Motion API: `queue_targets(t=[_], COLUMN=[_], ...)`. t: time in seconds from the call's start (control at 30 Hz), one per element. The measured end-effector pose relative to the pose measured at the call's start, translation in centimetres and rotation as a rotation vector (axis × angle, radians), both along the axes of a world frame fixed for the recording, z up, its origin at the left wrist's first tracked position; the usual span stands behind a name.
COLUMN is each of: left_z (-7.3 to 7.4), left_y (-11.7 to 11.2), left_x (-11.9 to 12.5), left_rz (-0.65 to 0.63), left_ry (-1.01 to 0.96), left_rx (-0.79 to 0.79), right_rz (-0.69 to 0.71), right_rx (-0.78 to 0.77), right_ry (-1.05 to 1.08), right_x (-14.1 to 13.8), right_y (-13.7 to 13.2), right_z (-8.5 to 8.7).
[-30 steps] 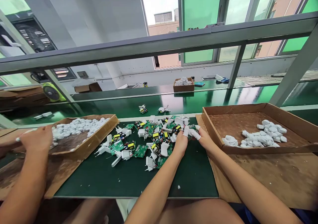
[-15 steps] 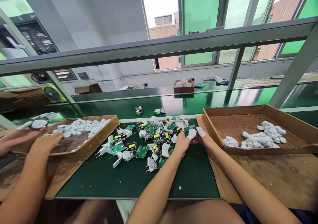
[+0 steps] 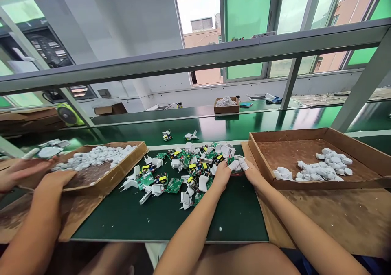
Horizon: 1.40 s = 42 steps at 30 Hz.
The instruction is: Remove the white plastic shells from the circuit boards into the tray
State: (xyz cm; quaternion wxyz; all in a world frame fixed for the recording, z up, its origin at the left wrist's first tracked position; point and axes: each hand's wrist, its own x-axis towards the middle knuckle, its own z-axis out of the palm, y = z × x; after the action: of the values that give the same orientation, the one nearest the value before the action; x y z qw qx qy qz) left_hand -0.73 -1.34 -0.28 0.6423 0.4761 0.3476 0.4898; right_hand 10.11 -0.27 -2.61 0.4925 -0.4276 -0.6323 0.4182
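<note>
My left hand [image 3: 222, 175] and my right hand [image 3: 251, 172] meet at the right edge of a heap of circuit boards and white plug housings [image 3: 186, 173]. White coverings wrap some of my fingertips. Between the hands is a green circuit board [image 3: 231, 160], mostly hidden by the fingers, which close on it from both sides. Whether a white part is attached to it I cannot tell. Right of my right hand stands a shallow cardboard tray [image 3: 284, 147] with small white pieces [image 3: 320, 171] in it.
On the left, a co-worker's hands [image 3: 30, 173] hold a whitish part over another cardboard tray [image 3: 122, 167] of white pieces. Two small assemblies [image 3: 191, 135] lie on the green belt behind the heap. A metal rail [image 3: 195, 61] crosses above; a small box [image 3: 226, 109] stands farther back.
My right hand has turned, its covered fingertips coming closer to my left ones over the board. The two assemblies on the belt have shifted left.
</note>
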Motion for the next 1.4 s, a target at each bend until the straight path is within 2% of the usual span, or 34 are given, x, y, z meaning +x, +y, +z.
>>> queue_targets(t=[0.07,0.2,0.27,0.33,0.47,0.6,0.7,0.83,0.97,1.13,1.2,1.4], left_z=[0.0,-0.1,-0.1,-0.2,-0.7,-0.7,-0.6,-0.7,-0.8,-0.3,-0.1,-0.3], left_y=[0.0,-0.1,-0.1,0.0,0.3,0.3,0.1,0.2,0.3,0.0,-0.1,0.2], left_x=[0.0,-0.1,0.0,0.1,0.3,0.2,0.1,-0.1,-0.2,-0.1,0.0,0.1], left_rz=[0.021,0.156,0.23,0.256,0.197,0.196,0.232,0.242,0.156,0.071,0.05,0.116], left_ry=[-0.003,0.07,0.086,0.082,0.032,0.059,0.149,0.146,0.087,-0.034,-0.078,-0.085], left_rx=[0.03,0.13,0.138,0.089,0.01,0.106,0.102,0.08,0.057,-0.145,-0.18,-0.101], right_rz=[-0.001,-0.139,-0.162,-0.108,0.067,0.028,-0.007,0.148,0.165,0.227,0.25,0.176], right_rx=[0.038,0.212,0.219,0.166,0.099,0.072,0.016,-0.069,-0.105,-0.124,-0.143,-0.196], right_ry=[-0.023,-0.186,-0.277,-0.311,-0.186,-0.036,0.016,0.151,0.103,0.101,0.114,0.191], right_x=[0.1,0.3,0.4,0.4,0.1,-0.3,-0.5,-0.6,-0.6,-0.5,-0.5,-0.9], right_y=[-0.2,-0.7,-0.9,-1.0,-1.1,-1.0,-0.9,-0.7,-0.8,-1.0,-1.2,-1.8], right_z=[0.3,0.8,0.8,0.8,0.8,0.7,0.4,0.2,0.5,1.2,1.4,1.5])
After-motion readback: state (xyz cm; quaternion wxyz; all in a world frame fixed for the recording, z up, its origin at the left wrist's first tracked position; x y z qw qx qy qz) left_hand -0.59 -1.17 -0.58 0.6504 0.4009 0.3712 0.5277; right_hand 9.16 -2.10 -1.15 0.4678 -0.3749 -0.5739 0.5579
